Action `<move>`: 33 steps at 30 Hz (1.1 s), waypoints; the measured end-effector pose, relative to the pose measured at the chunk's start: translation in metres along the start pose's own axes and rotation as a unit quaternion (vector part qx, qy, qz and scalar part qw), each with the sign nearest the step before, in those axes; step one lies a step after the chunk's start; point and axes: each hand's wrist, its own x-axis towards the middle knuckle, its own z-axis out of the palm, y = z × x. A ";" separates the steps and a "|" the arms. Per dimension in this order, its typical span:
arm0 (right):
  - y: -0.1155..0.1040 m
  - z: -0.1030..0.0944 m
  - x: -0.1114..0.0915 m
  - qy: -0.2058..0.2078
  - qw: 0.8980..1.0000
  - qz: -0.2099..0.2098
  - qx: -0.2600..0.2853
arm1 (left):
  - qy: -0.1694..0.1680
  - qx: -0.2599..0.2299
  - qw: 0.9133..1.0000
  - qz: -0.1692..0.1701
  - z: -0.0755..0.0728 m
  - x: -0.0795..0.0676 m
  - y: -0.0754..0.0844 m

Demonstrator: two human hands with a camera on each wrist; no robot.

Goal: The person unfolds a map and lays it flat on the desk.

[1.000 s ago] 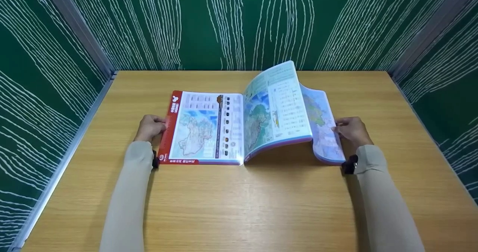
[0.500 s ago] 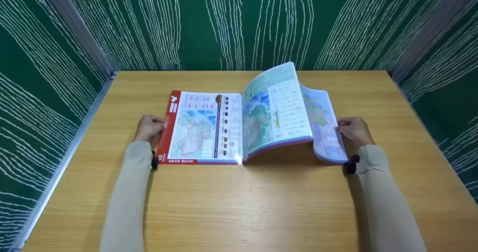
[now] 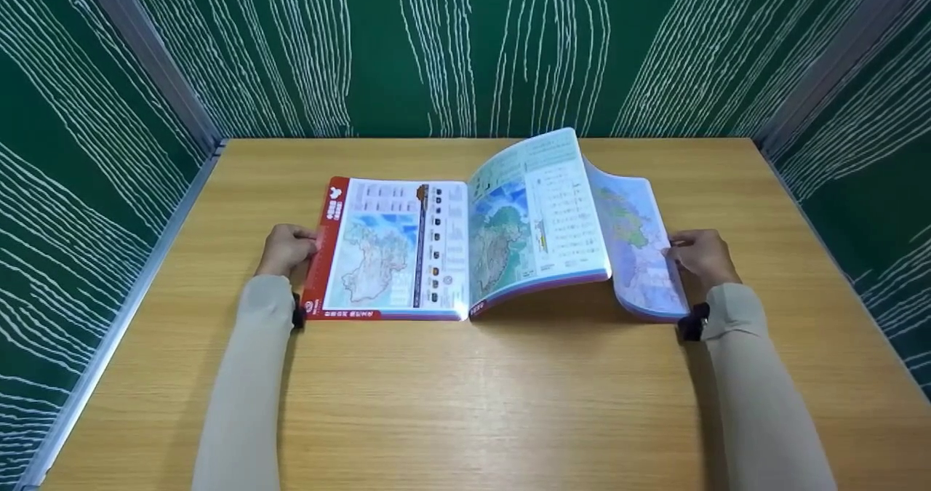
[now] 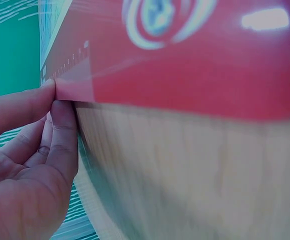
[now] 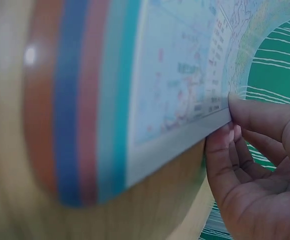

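Observation:
A glossy folded map [image 3: 382, 265] with a red left border lies partly unfolded across the table. Its middle panels stand up in a curved fold [image 3: 564, 207] that leans to the right. Beyond that fold, a pale blue panel [image 3: 634, 229] slopes down to the right. My left hand [image 3: 286, 249] pinches the red edge between thumb and fingers; the left wrist view shows the thumb [image 4: 27, 104] on top. On the opposite side, my right hand [image 3: 704, 255] pinches the outer edge of the blue panel. Coloured bands [image 5: 92, 100] run along the map's near edge in the right wrist view.
The wooden table [image 3: 480, 404] spreads out in front of the map and on both sides. Green walls [image 3: 385, 54] with white wavy lines enclose it at the back, left and right, with grey posts [image 3: 156, 51] at the corners.
My right hand has moved to the right, drawing the blue panel farther out. My left hand has shifted slightly left with the red edge. The raised fold has sunk a little.

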 end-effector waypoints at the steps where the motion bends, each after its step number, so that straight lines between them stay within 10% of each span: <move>1: 0.000 0.000 0.000 0.000 1.000 0.003 0.001 | 0.000 0.003 1.000 0.001 0.000 0.000 0.000; 15: 0.006 -0.010 -0.005 0.011 0.998 -0.044 -0.033 | 0.022 0.035 0.999 0.023 0.000 0.003 -0.002; 33: 0.010 -0.014 0.001 0.031 0.999 -0.001 -0.028 | 0.021 0.055 0.998 0.028 -0.004 0.003 -0.001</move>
